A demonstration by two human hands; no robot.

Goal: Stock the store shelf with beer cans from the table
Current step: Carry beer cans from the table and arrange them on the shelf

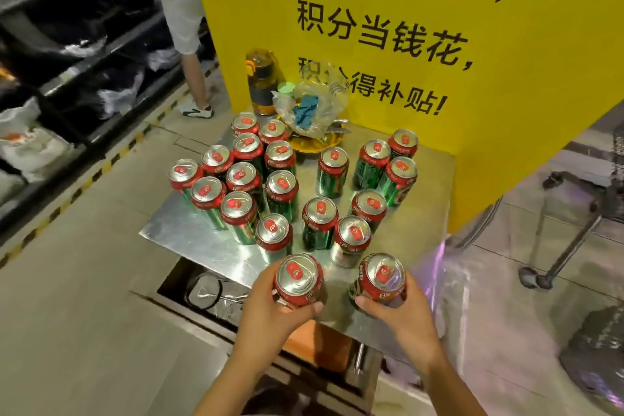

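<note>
Left hand grip: a green aluminium beer can with a red band and silver top (298, 279) is held by the left hand (270, 309); fingers and thumb are curled round its body, near edge of the table.
Right hand grip: a second green and red beer can (383, 277) is held likewise by the right hand (396, 309), fingers wrapped round its lower body.
Contact with table: whether either held can is resting on the surface or is lifted just clear cannot be told.
Table: a low table with a shiny sheet-metal top (189, 233) is seen below the hands.
Remaining stock: a large group of upright matching cans (280, 192) is left standing, packed closely at the left and far left, looser at the centre and right.
Other items, far edge: an amber plastic water bottle with an orange clasp (261, 83), a crumpled clear plastic bag holding blue cloth (310, 108) and a yellow dish (312, 143) are noted.
Backdrop: a yellow board with black lettering (439, 27) stands behind the table.
Shelving: dark store racks (84, 44) are seen at the far left; no cans are seen placed on them.
Bystander: a person's leg and a white shoe (197, 110) are seen beside the racks.
Progress: judged early; two cans are in hand, most of the stock is left to be carried.
</note>
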